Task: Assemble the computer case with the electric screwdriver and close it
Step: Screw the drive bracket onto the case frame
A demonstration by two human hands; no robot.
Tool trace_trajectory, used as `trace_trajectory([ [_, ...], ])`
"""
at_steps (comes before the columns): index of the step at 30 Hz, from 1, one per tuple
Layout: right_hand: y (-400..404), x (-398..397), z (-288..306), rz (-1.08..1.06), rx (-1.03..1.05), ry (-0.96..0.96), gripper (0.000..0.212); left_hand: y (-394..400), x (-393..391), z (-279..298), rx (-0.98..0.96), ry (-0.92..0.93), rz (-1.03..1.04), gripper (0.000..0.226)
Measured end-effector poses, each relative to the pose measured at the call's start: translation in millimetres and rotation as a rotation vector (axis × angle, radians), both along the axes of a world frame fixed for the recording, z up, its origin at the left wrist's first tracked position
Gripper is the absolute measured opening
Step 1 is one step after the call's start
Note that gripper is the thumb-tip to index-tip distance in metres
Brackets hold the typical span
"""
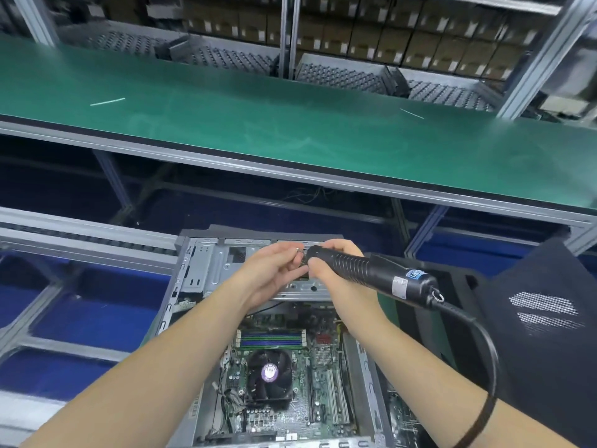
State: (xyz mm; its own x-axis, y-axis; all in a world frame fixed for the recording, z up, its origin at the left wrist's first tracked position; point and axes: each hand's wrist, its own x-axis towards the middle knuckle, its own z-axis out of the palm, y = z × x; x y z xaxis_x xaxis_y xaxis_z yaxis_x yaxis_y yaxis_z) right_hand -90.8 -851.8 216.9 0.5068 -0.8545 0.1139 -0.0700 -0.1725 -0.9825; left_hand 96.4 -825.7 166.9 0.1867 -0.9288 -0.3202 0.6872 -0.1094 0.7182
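An open computer case (pixel 197 270) lies flat in front of me, its motherboard and black CPU fan (pixel 269 373) showing. My right hand (pixel 336 257) grips the front of a black electric screwdriver (pixel 371 270), whose cord loops down over my right forearm. My left hand (pixel 274 273) pinches a small silver screw (pixel 298 250) at the screwdriver's tip. Both hands hover above the grey drive bay at the case's far end.
A black side panel (pixel 542 315) with mesh vents leans at the right of the case. A green conveyor belt (pixel 290 124) runs across behind, with racks of cardboard boxes beyond. Blue bins (pixel 97 318) in a metal frame sit to the left.
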Motion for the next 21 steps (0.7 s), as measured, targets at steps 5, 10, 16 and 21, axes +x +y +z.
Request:
trace_trajectory([
  [5,-4.7,-3.6,0.2,0.047,-0.010,0.027,0.030,0.2,2.0,5.0,0.047,-0.175,-0.045,0.018],
  [10,-6.3,-3.5,4.8,0.059,-0.012,0.018,0.024,-1.1,9.1,10.7,0.028,-0.324,-0.097,0.017],
  [16,-3.1,-4.8,7.0,0.047,-0.020,0.057,0.034,1.7,3.5,8.8,0.033,-0.367,-0.077,0.018],
  [21,-4.4,-9.3,7.1,0.058,-0.018,0.076,0.024,1.6,0.6,11.3,0.066,-0.312,-0.078,0.019],
])
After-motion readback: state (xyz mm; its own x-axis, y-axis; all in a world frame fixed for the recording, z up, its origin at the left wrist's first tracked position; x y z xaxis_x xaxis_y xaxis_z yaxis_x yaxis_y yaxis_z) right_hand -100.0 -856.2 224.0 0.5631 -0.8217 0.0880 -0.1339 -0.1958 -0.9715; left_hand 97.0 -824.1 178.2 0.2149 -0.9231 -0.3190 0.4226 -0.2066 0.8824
